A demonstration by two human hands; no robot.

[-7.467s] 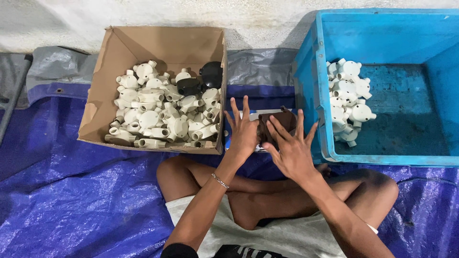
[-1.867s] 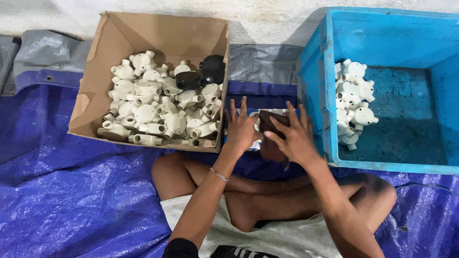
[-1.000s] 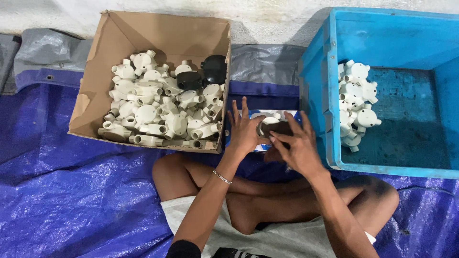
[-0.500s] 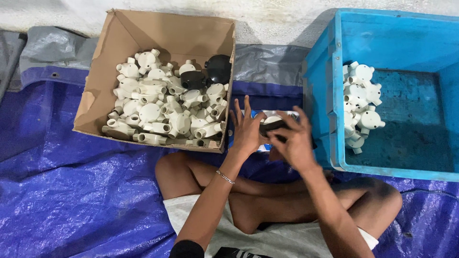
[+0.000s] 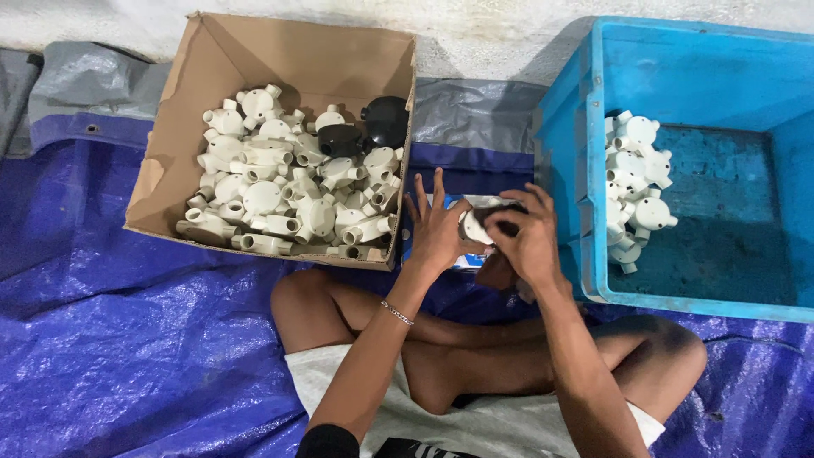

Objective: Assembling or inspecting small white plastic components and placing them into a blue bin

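Between the cardboard box (image 5: 170,182) and the blue crate (image 5: 721,93), the left hand (image 5: 437,233), fingers spread, and the right hand (image 5: 526,242), curled, grip a white fitting (image 5: 475,225); seemingly mid-assembly, needing firm turning pressure.

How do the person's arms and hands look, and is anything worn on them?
Both arms are bare, without gloves. The left hand has a thin silver-coloured bracelet at its wrist and a dark sleeve edge by the shoulder. The right hand wears nothing visible.
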